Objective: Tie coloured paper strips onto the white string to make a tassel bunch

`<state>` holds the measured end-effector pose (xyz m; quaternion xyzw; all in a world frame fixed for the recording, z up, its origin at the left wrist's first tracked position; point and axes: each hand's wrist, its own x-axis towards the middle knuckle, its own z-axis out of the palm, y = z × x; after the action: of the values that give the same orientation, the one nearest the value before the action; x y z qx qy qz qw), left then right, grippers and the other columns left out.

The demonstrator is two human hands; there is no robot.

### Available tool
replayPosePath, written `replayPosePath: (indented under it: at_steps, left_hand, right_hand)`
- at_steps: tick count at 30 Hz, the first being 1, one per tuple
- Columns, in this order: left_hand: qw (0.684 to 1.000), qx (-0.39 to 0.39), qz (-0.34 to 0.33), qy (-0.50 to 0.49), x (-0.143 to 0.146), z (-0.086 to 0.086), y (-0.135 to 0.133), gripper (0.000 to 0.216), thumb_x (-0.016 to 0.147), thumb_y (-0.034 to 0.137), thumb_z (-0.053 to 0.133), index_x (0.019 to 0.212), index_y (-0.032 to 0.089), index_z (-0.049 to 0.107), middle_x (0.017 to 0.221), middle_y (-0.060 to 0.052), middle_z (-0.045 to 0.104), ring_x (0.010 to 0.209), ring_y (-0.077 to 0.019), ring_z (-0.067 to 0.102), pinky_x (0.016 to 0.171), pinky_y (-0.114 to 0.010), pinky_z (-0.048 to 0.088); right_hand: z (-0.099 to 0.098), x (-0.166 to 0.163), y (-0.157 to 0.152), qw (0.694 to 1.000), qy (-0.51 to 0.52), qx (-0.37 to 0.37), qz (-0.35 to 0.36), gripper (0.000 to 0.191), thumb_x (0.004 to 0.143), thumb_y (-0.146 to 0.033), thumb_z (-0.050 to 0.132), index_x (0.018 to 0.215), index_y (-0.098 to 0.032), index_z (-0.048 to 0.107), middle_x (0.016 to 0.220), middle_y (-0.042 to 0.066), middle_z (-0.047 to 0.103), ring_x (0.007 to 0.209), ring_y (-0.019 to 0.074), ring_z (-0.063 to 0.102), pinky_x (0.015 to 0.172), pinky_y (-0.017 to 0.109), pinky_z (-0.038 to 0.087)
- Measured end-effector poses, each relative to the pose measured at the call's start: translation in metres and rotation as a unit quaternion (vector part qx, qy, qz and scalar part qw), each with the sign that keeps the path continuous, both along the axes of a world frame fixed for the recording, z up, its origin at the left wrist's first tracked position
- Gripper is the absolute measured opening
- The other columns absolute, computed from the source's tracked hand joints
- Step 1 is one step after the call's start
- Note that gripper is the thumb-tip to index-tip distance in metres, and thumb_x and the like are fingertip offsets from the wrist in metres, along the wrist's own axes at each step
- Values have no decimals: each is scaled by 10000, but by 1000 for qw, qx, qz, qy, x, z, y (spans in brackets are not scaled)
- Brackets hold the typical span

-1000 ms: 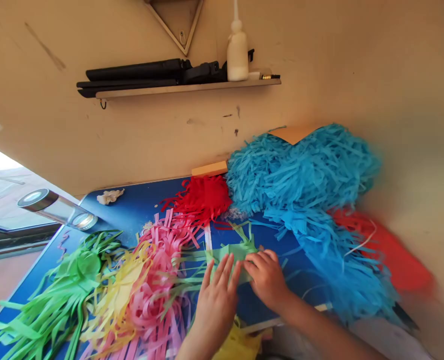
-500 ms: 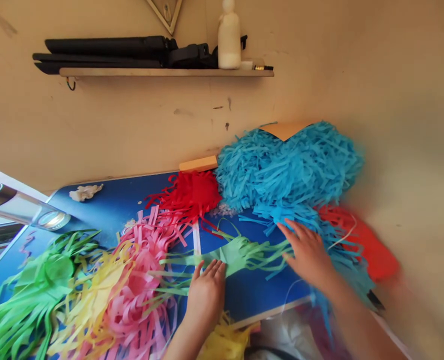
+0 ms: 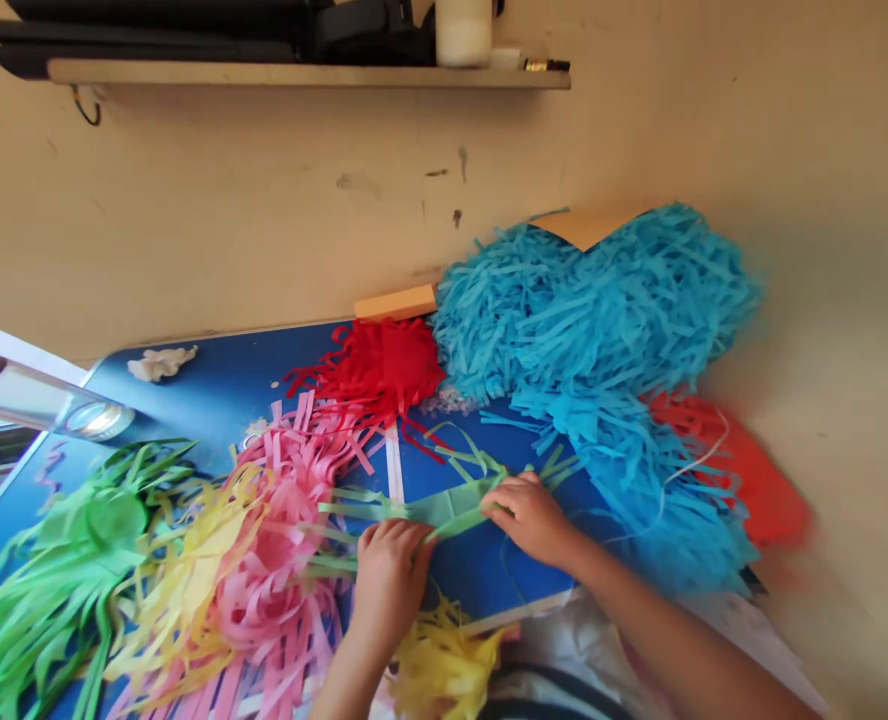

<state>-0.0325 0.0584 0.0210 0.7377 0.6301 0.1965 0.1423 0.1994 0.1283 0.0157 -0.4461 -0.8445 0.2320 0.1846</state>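
A light green fringed paper strip (image 3: 451, 500) lies across the blue table (image 3: 249, 385) in front of me. My left hand (image 3: 390, 578) has its fingers curled down onto the strip's left part. My right hand (image 3: 535, 518) pinches its right end, close to the big blue paper fringe pile (image 3: 601, 320). Both hands grip the same strip between them.
Pink (image 3: 286, 560), yellow (image 3: 189, 570) and green (image 3: 46, 590) fringe bundles lie at the left. A red bundle (image 3: 380, 370) and an orange block (image 3: 395, 302) sit by the wall. A glass jar (image 3: 31, 400) lies at the far left. A shelf (image 3: 301, 70) hangs above. Yellow fringe (image 3: 444, 670) hangs off the near edge.
My right hand came back from the blue pile to the green strip's right end and closed on it. My left hand's fingers curled onto the strip. The view tilted down.
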Motion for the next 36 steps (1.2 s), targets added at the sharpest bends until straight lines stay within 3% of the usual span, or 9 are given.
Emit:
replayPosePath:
  at_steps: [4,8,17,27,29,31,33,36]
  left_hand:
    - [996,8,83,5,4,-2,7,266,932,366,513,840,232,723,802,-34,754,808,-206,688,856,-397,408]
    - [991,27,124,51,12,-2,15,271,935,329,493,836,211,716,742,-44,744,746,-217,684,932,-439,349]
    - [978,16,137,158,11,-5,24,359,959,391,443,781,218,702,604,-43,679,653,-225,645,808,-386,342]
    - [976,2,144,166,11,-11,25,381,954,443,440,776,220,692,587,-33,647,622,-206,605,768,-366,337]
    - [977,6,144,159,12,-10,24,346,950,435,459,805,218,686,629,-38,661,664,-219,611,785,-381,345]
    - [976,43,146,157,11,-8,24,269,935,408,505,904,209,684,807,-76,707,813,-255,624,858,-420,351]
    - [976,99,115,157,9,-6,24,188,917,323,550,999,213,677,1020,-108,701,987,-288,591,946,-454,335]
    - [977,121,-39,169,3,-1,25,203,902,144,530,979,247,686,1040,-66,701,1026,-267,572,981,-440,337]
  right_hand:
    - [4,-16,-2,996,-53,19,-74,266,899,-299,659,651,-201,667,686,-28,693,747,151,604,775,315,267]
    - [-2,-26,2,989,-85,30,-115,260,868,-315,690,644,-190,643,678,-20,690,707,146,605,738,309,251]
    - [-17,-25,5,986,-75,70,-129,240,886,-303,638,675,-190,617,683,-6,706,669,145,615,743,318,257]
    - [-18,-25,5,987,-65,70,-129,232,872,-280,649,663,-192,603,668,-12,690,674,148,610,745,310,267]
    - [-18,-24,5,987,-61,73,-132,230,868,-280,661,664,-194,599,667,-12,689,670,151,607,747,313,270]
    - [-17,-21,7,985,-56,80,-143,205,861,-284,680,692,-198,601,674,-13,686,665,157,602,749,315,273]
    - [-14,-17,8,979,-62,93,-170,167,847,-295,703,753,-197,605,700,-2,684,686,174,600,757,321,280]
    - [-2,-11,7,961,-82,139,-222,132,840,-270,700,902,-188,618,882,64,702,830,231,603,809,355,297]
